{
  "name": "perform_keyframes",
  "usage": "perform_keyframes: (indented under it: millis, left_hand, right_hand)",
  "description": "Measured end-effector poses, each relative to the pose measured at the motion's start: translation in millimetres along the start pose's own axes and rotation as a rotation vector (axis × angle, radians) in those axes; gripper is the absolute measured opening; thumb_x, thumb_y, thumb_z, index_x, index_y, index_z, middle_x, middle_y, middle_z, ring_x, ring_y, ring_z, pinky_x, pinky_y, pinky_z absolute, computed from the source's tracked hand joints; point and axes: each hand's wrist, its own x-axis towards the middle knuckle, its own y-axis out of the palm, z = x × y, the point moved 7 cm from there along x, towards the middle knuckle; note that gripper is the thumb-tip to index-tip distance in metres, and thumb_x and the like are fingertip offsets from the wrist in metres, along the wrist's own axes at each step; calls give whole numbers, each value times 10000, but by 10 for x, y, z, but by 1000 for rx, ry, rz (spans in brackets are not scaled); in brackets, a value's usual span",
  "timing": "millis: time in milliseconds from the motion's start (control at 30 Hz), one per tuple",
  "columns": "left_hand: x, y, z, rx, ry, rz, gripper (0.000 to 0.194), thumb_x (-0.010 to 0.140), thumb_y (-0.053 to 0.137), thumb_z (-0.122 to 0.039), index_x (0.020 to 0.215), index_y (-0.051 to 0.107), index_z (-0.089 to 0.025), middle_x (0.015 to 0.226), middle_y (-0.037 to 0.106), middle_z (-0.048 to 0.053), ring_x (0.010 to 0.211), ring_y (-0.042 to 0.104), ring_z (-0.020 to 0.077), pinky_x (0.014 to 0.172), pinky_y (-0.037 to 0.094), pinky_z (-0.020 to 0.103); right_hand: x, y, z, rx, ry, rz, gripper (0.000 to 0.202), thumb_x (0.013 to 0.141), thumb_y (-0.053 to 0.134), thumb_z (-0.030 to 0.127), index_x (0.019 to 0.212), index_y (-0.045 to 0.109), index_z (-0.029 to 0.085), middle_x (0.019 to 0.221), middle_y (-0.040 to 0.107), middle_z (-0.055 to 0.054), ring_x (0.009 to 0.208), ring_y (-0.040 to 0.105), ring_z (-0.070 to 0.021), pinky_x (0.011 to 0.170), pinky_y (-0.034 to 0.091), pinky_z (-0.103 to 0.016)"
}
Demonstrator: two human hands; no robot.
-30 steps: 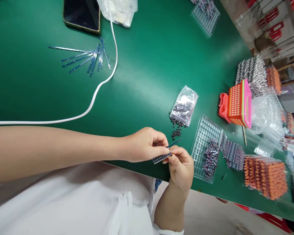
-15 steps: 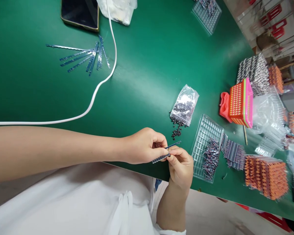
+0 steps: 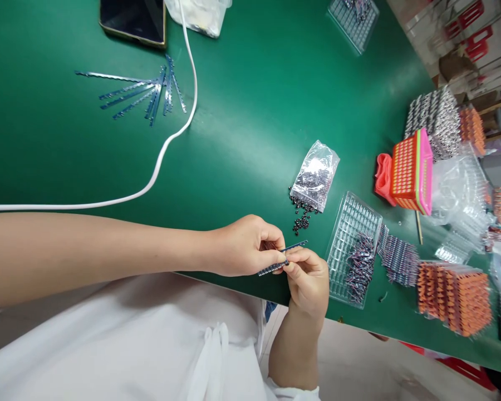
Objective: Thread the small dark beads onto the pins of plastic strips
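My left hand (image 3: 250,248) is closed around thin blue notched strips (image 3: 271,269); one end sticks out past the fingertips on the far side, another on the near side below the thumb. My right hand (image 3: 308,278) meets it there, thumb and forefinger pinched on a small dark piece (image 3: 287,262) against the strips. Fingers hide most of the contact, and I cannot tell how the piece sits. Beyond the hands, small dark beads (image 3: 301,223) spill from the mouth of a clear plastic bag (image 3: 317,174).
Right of my hands lies a clear compartment tray (image 3: 338,267) with a heap of small parts, beside stacked orange parts (image 3: 453,298). An orange basket (image 3: 404,170) stands farther back. More blue strips (image 3: 129,99), a white cable (image 3: 161,164) and a phone (image 3: 133,19) lie at left.
The view has shifted slightly. Both hands stay together in nearly the same pose, with the right fingertips moved only a little at the small dark piece.
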Motion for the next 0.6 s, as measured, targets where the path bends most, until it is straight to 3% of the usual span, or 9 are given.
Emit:
perform_keyframes:
  millis: [600]
  left_hand:
    - [11,11,-26,34,21,53,230,849,557,-265,748,707,-123,680,691,41,629,591,139,576,408,232]
  right_hand:
    - [-7,-3,-42,20,87,32,114,721,850,260,781,759,226,738,688,4,600,669,-138,527,618,-275]
